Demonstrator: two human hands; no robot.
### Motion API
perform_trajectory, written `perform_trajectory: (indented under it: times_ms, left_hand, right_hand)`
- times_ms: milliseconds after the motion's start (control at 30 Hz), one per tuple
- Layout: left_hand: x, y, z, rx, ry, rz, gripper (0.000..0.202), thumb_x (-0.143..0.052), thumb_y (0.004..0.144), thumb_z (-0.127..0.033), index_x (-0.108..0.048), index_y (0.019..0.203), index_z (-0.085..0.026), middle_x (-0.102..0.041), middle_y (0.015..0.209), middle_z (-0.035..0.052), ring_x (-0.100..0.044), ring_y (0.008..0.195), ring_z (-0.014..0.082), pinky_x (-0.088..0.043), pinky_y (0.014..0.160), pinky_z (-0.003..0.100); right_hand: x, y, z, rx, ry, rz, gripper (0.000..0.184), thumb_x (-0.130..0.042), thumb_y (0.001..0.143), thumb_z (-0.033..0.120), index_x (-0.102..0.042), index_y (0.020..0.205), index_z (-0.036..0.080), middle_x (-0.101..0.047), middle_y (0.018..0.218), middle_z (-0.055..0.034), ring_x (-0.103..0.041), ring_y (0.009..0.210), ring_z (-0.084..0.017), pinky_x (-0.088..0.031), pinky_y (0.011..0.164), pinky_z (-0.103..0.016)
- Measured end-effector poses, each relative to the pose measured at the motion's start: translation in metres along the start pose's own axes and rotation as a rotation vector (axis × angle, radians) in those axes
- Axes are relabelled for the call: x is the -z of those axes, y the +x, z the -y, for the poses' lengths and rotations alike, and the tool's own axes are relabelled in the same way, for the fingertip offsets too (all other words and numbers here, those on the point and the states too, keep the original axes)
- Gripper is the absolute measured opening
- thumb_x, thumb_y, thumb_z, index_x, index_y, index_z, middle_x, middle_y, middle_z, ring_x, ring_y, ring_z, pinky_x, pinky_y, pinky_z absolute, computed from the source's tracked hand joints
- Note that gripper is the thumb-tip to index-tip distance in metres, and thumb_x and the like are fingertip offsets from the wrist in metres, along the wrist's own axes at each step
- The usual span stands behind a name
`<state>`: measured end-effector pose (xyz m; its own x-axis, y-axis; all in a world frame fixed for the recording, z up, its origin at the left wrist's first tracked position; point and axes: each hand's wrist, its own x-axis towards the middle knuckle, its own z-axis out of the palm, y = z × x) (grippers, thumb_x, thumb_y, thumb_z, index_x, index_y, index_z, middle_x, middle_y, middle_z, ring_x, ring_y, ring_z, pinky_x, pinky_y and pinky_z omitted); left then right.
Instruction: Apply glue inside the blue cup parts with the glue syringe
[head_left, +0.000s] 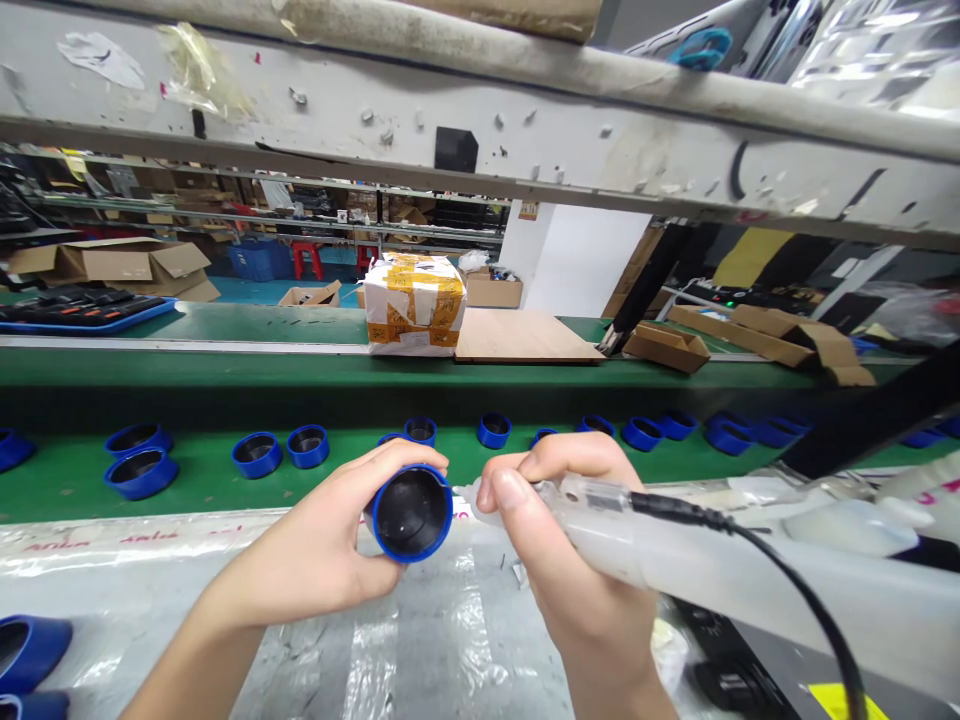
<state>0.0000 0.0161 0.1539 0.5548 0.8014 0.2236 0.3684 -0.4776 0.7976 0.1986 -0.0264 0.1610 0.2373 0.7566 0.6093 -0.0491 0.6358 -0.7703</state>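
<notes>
My left hand (330,540) is closed round a round blue cup (448,530) with a black inside, its opening tilted toward me. My right hand (577,540) pinches a clear, pen-like tool (551,492), whose thin tip points left and meets or nearly touches the cup's right rim. A black cable (757,545) runs from the tool's back end down to the right. Behind that hand stretches a thick translucent white tube (720,575); whether it joins the tool I cannot tell.
Several similar blue cups (256,455) stand along the green conveyor belt (202,490), and others (34,650) sit at lower left. A taped box (415,310) and a board (525,337) lie beyond. A grey beam (480,120) crosses overhead. Black equipment (731,680) stands at lower right.
</notes>
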Motion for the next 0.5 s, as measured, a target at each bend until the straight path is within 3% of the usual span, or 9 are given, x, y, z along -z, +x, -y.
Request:
perform_trajectory:
  times_ms: [233, 500]
  left_hand:
    - [0.0029, -0.0029, 0.0003, -0.014, 0.041, -0.041, 0.069, -0.062, 0.069, -0.005, -0.064, 0.132, -0.032, -0.074, 0.131, -0.0023, -0.072, 0.119, 0.0237, -0.058, 0.1, 0.03]
    - [0.0054, -0.0015, -0.0011, 0.008, 0.058, -0.033, 0.07, -0.061, 0.07, -0.004, -0.063, 0.134, -0.032, -0.071, 0.136, -0.002, -0.071, 0.122, 0.0226, -0.057, 0.104, 0.031]
  right_hand:
    - [-0.0002, -0.0014, 0.0007, -0.014, -0.079, 0.017, 0.018, -0.078, 0.095, 0.016, -0.068, 0.091, 0.03, -0.074, 0.078, 0.0066, -0.071, 0.07, -0.014, -0.055, 0.069, -0.031]
    - [0.0078, -0.0008, -0.0016, -0.016, -0.252, 0.109, 0.013, -0.076, 0.093, 0.019, -0.067, 0.09, 0.028, -0.074, 0.078, 0.0, -0.072, 0.071, -0.021, -0.06, 0.069, -0.036]
